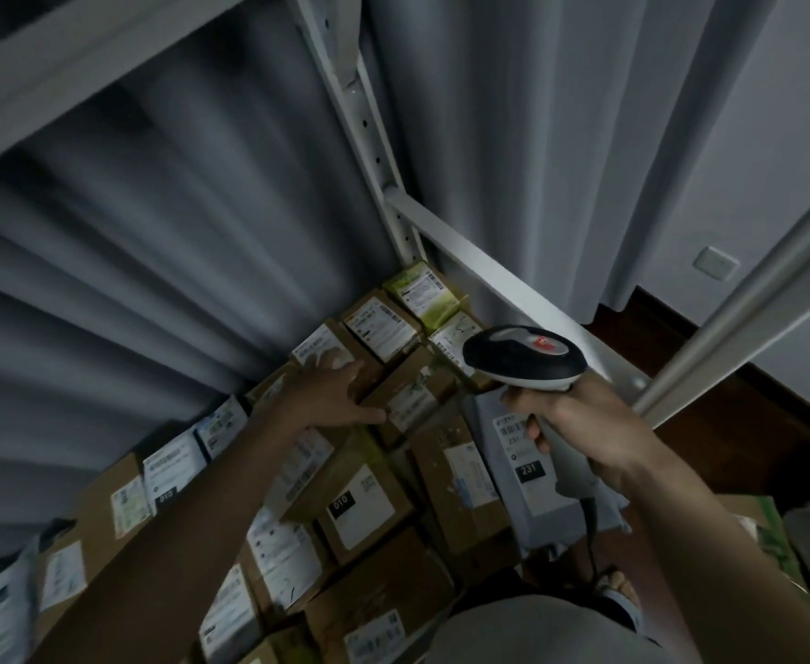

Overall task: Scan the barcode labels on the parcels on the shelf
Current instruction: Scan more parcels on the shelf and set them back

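The person leans over a low shelf packed with parcels, both bare arms reaching in. The right hand [580, 424] is wrapped round the pale grey handle of one handheld barcode scanner with a black-and-white head [523, 359]; a small red light glows on top of the head, and a dark cable hangs from the foot of the handle. The scanner's nose points left, toward the far right corner of the shelf.

The left hand [333, 393] lies flat with its fingers spread and fairly straight on the brown cardboard boxes [369, 515] in the middle of the shelf, fingertips touching a small box with a white label [319, 349]. It grips nothing.

The boxes are too crowded and dim for an exact count; well over a dozen brown ones show, most with a white barcode label facing up. Two carry a black tag reading 010. In the far corner sit two green-and-white printed packets [424, 292], one nearer than the other. Below the scanner lies one grey plastic mailer bag [532, 481] with a black tag reading 231.

A white metal shelf upright [369, 131] rises behind the parcels, with one white crossbar running near and right from it. Grey pleated curtains [154, 242] hang behind the shelf. One round silvery pole [748, 318] crosses the right side, and one white wall socket [714, 263] sits on the far right wall.
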